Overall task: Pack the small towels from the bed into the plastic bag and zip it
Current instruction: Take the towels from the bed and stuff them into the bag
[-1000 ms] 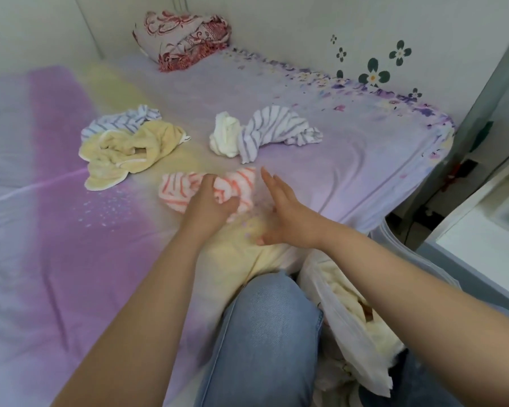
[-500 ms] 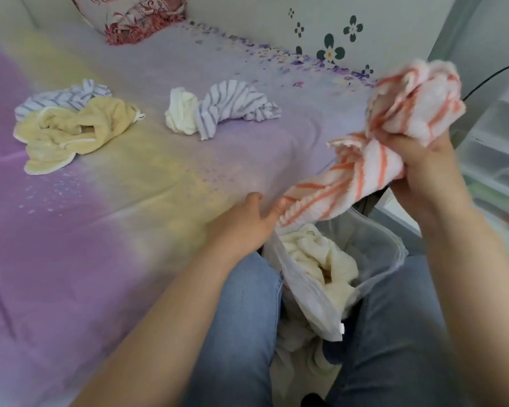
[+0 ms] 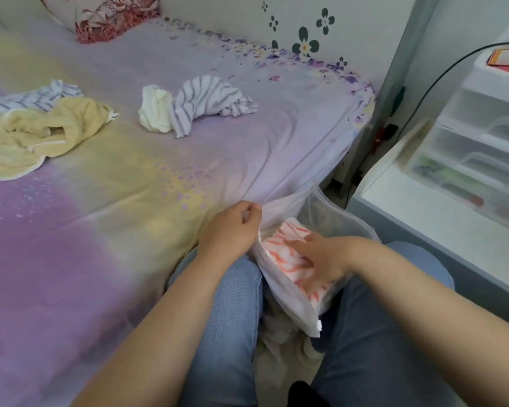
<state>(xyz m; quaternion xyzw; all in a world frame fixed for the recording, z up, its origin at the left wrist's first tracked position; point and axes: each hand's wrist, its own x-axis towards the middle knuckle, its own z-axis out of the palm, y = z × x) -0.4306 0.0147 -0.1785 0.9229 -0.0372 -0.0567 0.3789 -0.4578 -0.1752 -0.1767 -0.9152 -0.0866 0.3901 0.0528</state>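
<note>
Left hand (image 3: 228, 230) pinches rim of plastic bag (image 3: 279, 292), holding mouth apart between knees. Right hand (image 3: 321, 257), fingers straight, presses orange-striped towel (image 3: 279, 251) down inside bag. Towels likely light, soft, compressible, non-slip; grab anywhere by bunching. Bag film limp, probably slippery; hold at rim. Remaining on bed (image 3: 130, 201): yellow towel (image 3: 36, 133), blue-striped towel (image 3: 33, 96), cream towel (image 3: 155, 113), grey-striped towel (image 3: 206, 101), well apart from bag. Open reach across bed; drawer unit (image 3: 482, 136) near right elbow.

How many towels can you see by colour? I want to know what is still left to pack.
Yellow towel: 1, on the bed
Cream towel: 1, on the bed
Blue-striped towels: 2, on the bed
Orange-striped towel: 1, in the plastic bag, under the right hand
Total: 5, with 4 still on the bed
</note>
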